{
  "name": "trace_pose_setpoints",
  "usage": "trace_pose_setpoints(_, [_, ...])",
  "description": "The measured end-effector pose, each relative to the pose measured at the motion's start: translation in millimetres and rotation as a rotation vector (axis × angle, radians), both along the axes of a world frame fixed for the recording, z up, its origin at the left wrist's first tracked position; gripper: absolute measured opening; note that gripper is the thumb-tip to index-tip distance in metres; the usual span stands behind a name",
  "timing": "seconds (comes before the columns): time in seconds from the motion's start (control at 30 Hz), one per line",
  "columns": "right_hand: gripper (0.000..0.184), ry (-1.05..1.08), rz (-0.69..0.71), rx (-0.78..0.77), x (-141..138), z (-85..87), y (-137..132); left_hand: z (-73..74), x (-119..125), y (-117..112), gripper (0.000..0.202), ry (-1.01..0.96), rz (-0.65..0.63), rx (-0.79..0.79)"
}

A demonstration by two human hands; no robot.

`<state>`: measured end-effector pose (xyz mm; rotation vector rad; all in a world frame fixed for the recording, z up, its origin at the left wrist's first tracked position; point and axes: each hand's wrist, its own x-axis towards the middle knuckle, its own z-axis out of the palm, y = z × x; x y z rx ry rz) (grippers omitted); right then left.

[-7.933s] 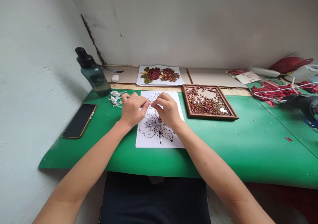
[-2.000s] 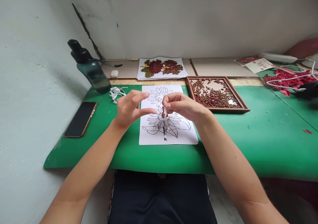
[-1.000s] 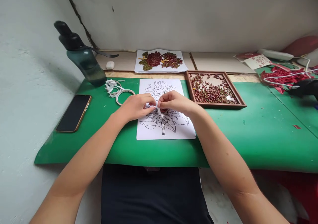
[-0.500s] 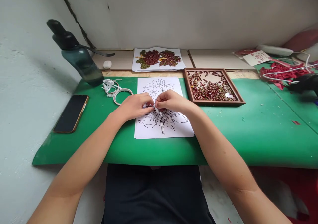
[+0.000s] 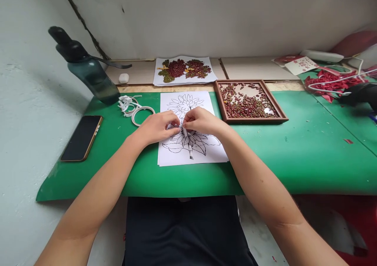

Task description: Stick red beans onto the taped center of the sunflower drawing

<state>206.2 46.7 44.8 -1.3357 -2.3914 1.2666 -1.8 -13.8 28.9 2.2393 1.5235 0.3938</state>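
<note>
A sheet of white paper (image 5: 176,156) with a black line drawing of flowers lies on the green mat. Over its middle, my right hand (image 5: 203,121) pinches a narrow white strip of tape (image 5: 185,132) that hangs down below the fingertips. Close beside it, my left hand (image 5: 159,126) has its thumb and fingers drawn together; anything between them is too small to make out. A roll of white tape (image 5: 143,108) rests left of the paper, next to crumpled white strips (image 5: 127,102).
Right of the paper is a brown frame tray (image 5: 255,121) of small red and green beans. Bean pictures (image 5: 185,70) lie behind. A phone (image 5: 81,138) and a dark bottle (image 5: 91,75) stand left. Red shreds (image 5: 326,84) and a white cable (image 5: 312,86) are at the far right.
The view has shifted slightly. Both hands stay close together over the drawing, and the white strip now hangs more upright beneath my right fingertips.
</note>
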Motion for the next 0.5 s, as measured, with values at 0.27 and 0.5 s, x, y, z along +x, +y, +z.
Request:
trace_pose_setpoints(0.27, [0.009, -0.042, 0.013, 0.102, 1.1, -1.6, 2.3, -2.0, 3.5, -0.7, 0.025, 0.052, 0.026, 0.010])
trace_pose_setpoints(0.5, [0.007, -0.043, 0.029, 0.106, 1.6, -4.9, 3.0, -3.5, 7.8, -1.6, 0.029, 0.084, 0.054, 0.025])
